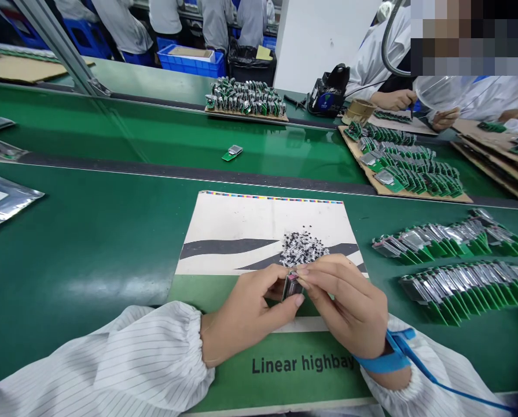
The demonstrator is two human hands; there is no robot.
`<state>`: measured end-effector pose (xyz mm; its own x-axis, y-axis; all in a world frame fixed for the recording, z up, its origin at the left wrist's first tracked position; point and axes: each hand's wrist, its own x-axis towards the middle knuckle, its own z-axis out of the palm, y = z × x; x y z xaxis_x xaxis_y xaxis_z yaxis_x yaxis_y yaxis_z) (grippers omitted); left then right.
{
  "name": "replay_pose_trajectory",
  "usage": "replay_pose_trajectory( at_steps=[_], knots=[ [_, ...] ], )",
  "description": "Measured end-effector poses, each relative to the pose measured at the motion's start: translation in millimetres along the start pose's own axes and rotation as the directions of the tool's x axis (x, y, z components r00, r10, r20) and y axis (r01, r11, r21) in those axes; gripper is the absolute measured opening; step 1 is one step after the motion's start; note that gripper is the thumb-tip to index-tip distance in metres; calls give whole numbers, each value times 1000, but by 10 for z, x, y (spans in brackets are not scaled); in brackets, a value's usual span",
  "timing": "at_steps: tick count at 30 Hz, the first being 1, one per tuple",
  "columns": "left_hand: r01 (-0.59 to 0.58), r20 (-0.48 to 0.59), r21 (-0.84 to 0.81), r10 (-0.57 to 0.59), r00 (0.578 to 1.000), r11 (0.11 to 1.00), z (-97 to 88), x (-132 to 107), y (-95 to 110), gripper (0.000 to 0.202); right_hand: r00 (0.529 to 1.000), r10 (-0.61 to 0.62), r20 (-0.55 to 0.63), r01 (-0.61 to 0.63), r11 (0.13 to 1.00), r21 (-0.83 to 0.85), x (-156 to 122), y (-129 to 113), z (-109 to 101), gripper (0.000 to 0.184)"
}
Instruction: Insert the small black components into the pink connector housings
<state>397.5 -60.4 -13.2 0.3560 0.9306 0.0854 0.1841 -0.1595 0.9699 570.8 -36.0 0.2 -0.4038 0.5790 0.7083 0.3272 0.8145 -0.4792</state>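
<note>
While hands point(259, 306) grip a module point(290, 288), a crate point(190, 65) holds cardboard point(191, 52).

Brt lt, soft glare on tbl point(89, 278)

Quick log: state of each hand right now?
Left hand: closed, holding a small metal-cased module.
Right hand: closed at the module's top; whether it grips anything cannot be told.

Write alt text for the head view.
A person's left hand holds a small metallic module while the right hand touches its top, above a printed sheet. A pile of tiny parts lies on the sheet; at right, rows of circuit boards rest on a green table.
</note>
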Motion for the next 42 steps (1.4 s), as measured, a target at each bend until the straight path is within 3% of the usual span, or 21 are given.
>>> replay_pose_trajectory(
  at_steps=[7,20,27,34,42],
  knots=[
    [16,-4,-12,-17,1000,1000,-7,14,13,10,987,162,17,-162,974,159,-10,6,-12,32],
    [17,-13,34,-16,1000,999,-2,24,22,9,985,173,2,-171,974,151,21,-15,9,23],
    [-27,-9,127,29,1000,992,-8,20,6,10,974,224,19,-223,953,204,8,-5,18,21],
    [-56,-2,247,58,998,968,-7,7,10,7,930,357,88,-367,887,279,22,-9,-7,9],
    [-199,28,422,206,978,884,-8,4,-24,3,903,399,160,-430,838,337,26,25,-42,6]
  ],
)
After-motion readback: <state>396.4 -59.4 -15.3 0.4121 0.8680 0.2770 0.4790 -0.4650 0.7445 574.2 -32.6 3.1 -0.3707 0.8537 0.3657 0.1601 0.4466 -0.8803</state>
